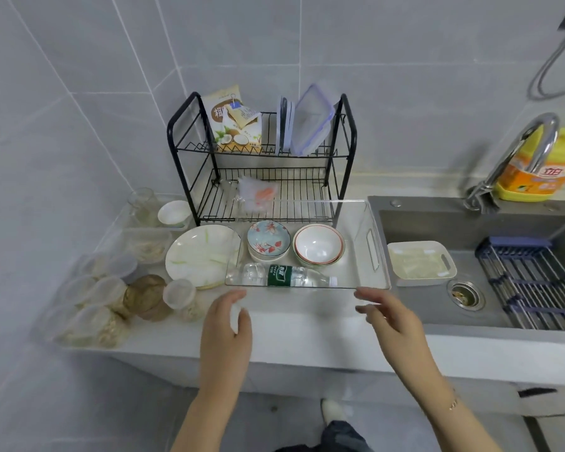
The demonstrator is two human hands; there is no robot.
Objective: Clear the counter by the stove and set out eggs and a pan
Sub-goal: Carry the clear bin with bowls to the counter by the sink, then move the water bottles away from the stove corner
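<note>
A clear plastic tray [369, 256] rests on the white counter [294, 324] in front of a black dish rack [261, 158]. Inside it lie a floral bowl stack [268, 239], a white red-rimmed bowl stack [318, 247] and a water bottle [291, 276] on its side. My left hand [227, 318] hovers just below the tray's near left corner, fingers relaxed and holding nothing. My right hand [385, 313] is at the near right corner, fingers straight, just short of the rim. No eggs or pan are in view.
A white plate [201, 254] leans beside the tray on its left. Lidded plastic containers [95, 308] crowd the counter's left end. The grey sink [490, 256] on the right holds a white tub [419, 264] and a blue-edged rack [532, 282]. A faucet [519, 151] and yellow detergent bottle [542, 171] stand behind.
</note>
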